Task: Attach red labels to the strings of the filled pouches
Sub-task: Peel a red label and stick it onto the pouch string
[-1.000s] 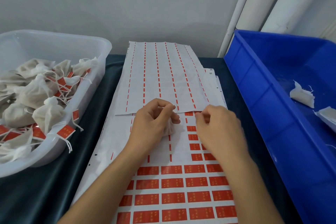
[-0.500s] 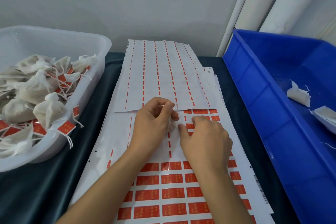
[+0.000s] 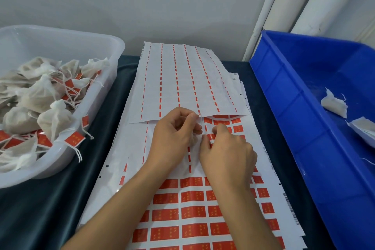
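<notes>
Pouch: a small soft white pouch, light and limp, lies on the label sheet at mid-counter; best taken by its string.
Left hand: fingers curled, pinching the pouch's string.
Right hand: fingertips pinch a red label, thin, floppy, sticky.
Change: the right hand has crept nearer the left hand since half a second ago.

Red labels in rows on white sheet, tagged filled pouches heaped in tub
</notes>
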Available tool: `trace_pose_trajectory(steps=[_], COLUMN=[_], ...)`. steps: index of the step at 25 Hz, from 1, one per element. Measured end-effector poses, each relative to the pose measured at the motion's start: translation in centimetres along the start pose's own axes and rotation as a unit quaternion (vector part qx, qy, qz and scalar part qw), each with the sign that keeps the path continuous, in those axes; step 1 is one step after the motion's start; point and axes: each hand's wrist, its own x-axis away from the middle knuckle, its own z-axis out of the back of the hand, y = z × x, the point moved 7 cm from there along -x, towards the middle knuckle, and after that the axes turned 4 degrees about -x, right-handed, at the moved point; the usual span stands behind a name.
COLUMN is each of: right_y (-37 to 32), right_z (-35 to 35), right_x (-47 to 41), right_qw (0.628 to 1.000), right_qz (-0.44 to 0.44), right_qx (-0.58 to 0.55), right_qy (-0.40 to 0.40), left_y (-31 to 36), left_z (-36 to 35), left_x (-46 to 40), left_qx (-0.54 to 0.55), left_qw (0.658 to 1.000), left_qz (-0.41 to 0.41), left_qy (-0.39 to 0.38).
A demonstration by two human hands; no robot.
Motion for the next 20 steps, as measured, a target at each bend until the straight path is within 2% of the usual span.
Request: trace_pose_trajectory(steps=[20], right_y=[-0.15], right_z=[-0.35], right_x=[0.17], right_qw=[0.999], right_qz=[0.026], right_qx=[0.014], right_qy=[0.03], left_y=[-0.33], left_z=[0.26], left_x=[-0.33], left_qx=[0.022], left_qw=[1.0], left_qz=[0.013], left_qy=[-0.001])
